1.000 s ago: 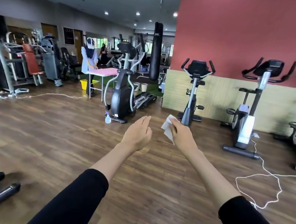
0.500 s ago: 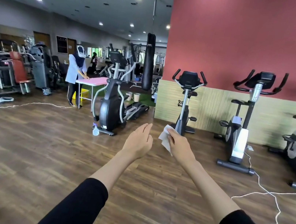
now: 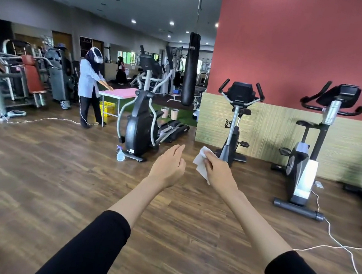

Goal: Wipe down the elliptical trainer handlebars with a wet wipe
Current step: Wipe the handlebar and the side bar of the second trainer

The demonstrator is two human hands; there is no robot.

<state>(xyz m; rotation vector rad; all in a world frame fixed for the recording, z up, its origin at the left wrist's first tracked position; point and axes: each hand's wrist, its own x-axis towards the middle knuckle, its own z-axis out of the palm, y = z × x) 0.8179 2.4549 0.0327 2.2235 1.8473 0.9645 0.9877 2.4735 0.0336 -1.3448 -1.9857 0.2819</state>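
A black elliptical trainer point(image 3: 142, 117) stands on the wood floor ahead and to the left, its curved silver handlebars point(image 3: 159, 89) rising beside the console. Both my arms stretch forward in black sleeves. My right hand point(image 3: 219, 174) pinches a white wet wipe point(image 3: 200, 163) between thumb and fingers. To its left, my left hand point(image 3: 168, 166) is held out with straight fingers and holds nothing. Both hands are well short of the trainer, with bare floor between.
A clear spray bottle point(image 3: 120, 154) stands at the trainer's base. A person point(image 3: 88, 90) bends over a pink-topped table point(image 3: 117, 92). A black punching bag point(image 3: 190, 68) hangs behind. Exercise bikes point(image 3: 236, 121) point(image 3: 309, 151) line the right wall; a white cable point(image 3: 335, 242) trails across the floor.
The view has moved forward across the floor and tilted up; the trainer and bikes look nearer. Both hands keep their pose, the wipe still pinched in the right.
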